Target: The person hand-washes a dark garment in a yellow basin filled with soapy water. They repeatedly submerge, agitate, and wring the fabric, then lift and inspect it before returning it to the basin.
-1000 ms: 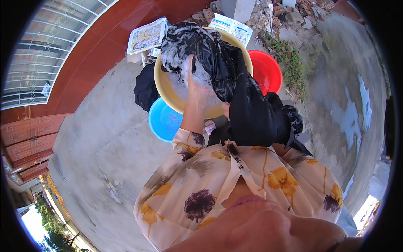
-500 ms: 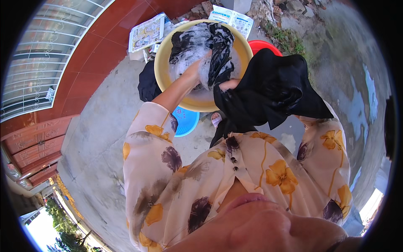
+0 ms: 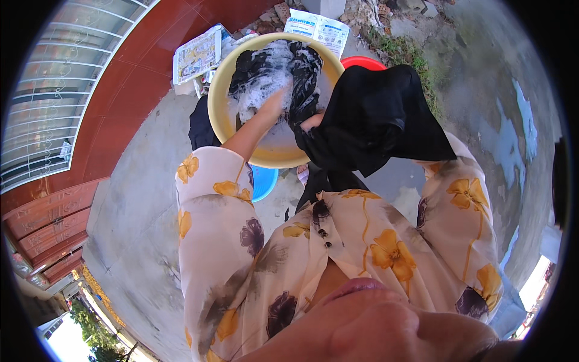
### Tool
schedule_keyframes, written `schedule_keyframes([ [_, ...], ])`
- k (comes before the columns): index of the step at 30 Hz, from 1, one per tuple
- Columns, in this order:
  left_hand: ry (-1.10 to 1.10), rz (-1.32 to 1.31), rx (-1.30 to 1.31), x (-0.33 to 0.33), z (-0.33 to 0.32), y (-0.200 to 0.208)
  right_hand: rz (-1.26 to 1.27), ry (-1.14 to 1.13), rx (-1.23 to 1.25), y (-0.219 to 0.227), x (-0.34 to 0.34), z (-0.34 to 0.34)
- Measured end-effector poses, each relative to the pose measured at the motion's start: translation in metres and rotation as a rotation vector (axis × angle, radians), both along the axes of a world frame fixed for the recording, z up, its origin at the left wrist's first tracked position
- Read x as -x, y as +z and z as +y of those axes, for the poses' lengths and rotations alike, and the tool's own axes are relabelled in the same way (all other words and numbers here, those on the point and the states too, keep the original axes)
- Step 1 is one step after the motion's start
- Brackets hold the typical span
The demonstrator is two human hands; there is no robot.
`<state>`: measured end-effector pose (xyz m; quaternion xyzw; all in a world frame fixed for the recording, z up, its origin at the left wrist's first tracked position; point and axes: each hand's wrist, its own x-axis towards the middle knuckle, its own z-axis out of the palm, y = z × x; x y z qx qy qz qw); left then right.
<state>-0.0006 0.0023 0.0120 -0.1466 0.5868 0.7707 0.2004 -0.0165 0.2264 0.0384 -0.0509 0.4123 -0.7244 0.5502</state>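
Note:
A yellow basin [image 3: 215, 114] holds soapy water and wet black cloth [image 3: 306, 66] under white suds. My left hand [image 3: 272, 104] reaches into it, at the cloth's foamy folds; foam and fabric hide its fingers. At the basin's right side, my right hand [image 3: 312, 122] is closed on the black cloth, with only part of the hand showing. A broad dry-looking stretch of black cloth [image 3: 374, 111] drapes over my right forearm and covers most of it. Whether this stretch and the soaked part are one piece, I cannot tell.
Below the basin's edge sits a blue basin [image 3: 263, 182], partly hidden. A red basin [image 3: 363, 63] shows behind the draped cloth. More dark cloth [image 3: 202, 125] lies left of the yellow basin. Beyond stand a printed packet [image 3: 319, 31], a flat printed package [image 3: 198, 54] and rubble.
The basins and surroundings have shifted slightly left and down in the picture. My left hand remains in the suds and my right hand stays closed on the black cloth.

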Motion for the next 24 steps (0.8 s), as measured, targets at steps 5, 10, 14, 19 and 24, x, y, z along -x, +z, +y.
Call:
schedule_keyframes([
  [5, 0.373, 0.011, -0.271, 0.011, 0.002, -0.003, -0.175, 0.094, 0.117, -0.007, 0.030, 0.016],
  [10, 0.394, 0.032, -0.252, -0.004, 0.020, 0.027, -0.400, -0.088, 0.371, 0.037, 0.013, 0.013],
  [14, 0.334, -0.023, -0.176, -0.019, 0.016, 0.005, -0.291, -0.395, 0.192, 0.003, 0.009, -0.027],
  [19, 0.250, -0.180, 0.177, -0.033, 0.031, 0.045, 0.196, -0.349, 0.137, -0.014, 0.019, -0.041],
  [24, -0.208, -0.151, 0.697, -0.023, -0.005, 0.046, 0.259, -0.034, 0.042, -0.034, 0.027, -0.043],
])
